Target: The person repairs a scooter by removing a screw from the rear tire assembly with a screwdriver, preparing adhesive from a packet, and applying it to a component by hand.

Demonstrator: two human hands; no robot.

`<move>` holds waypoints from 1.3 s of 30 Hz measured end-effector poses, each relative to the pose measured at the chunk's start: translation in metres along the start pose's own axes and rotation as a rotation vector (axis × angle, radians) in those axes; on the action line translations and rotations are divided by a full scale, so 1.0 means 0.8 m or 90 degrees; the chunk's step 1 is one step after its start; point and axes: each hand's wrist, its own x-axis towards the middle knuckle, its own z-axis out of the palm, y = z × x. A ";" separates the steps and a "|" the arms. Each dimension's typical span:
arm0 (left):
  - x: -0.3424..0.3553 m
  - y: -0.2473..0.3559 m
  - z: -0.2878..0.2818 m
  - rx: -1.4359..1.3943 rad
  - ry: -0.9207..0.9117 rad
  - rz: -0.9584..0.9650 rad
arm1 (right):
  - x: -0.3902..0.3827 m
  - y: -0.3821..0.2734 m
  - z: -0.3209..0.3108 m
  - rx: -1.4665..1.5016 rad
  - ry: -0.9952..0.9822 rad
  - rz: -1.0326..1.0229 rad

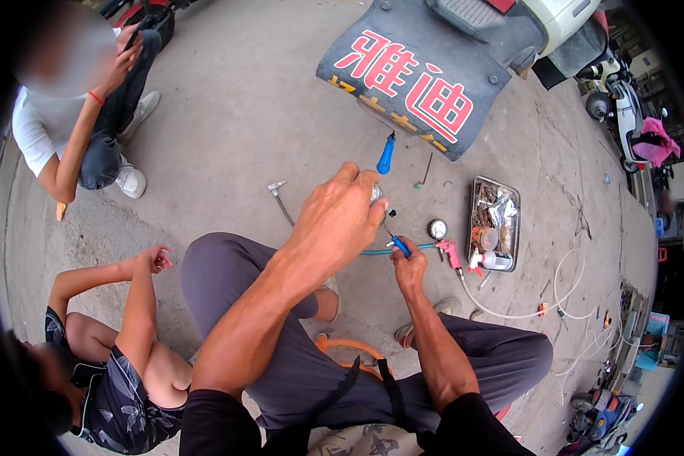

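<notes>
Ahead of my knees, my left hand (334,220) is closed round a small silvery part (377,193); its fingers hide most of it, and a dark bit shows at its lower end. Closer to me, my right hand (410,266) grips a blue-handled tool (400,246), whose thin shaft points up toward that part. A second blue-handled tool (385,155) with a dark tip appears just beyond my left fingers; whether it touches them I cannot tell. A pink air gun (448,251) on a hose lies to the right of my right hand, by a round gauge (437,229).
A metal tray (517,220) holds loose parts and a spray bottle (494,261). A scooter's dark mudflap (403,83) hangs ahead. A white hose (509,315) curls at right. Two people (34,140) (129,365) are at left. Parked scooters (627,114) line the right.
</notes>
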 end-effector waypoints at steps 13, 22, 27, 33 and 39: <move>0.001 0.001 0.004 -0.010 0.017 0.020 | -0.003 0.001 -0.003 0.035 0.025 0.016; 0.001 0.003 0.004 -0.008 0.000 0.004 | -0.002 0.001 -0.004 0.124 0.050 -0.025; 0.001 0.001 0.007 -0.005 0.003 0.001 | -0.004 -0.001 -0.008 0.089 0.014 -0.004; 0.001 0.000 0.010 0.010 -0.024 -0.008 | -0.002 0.002 -0.011 0.095 0.018 -0.017; -0.001 -0.004 0.019 0.072 -0.078 -0.034 | -0.001 -0.006 -0.012 0.123 0.024 -0.002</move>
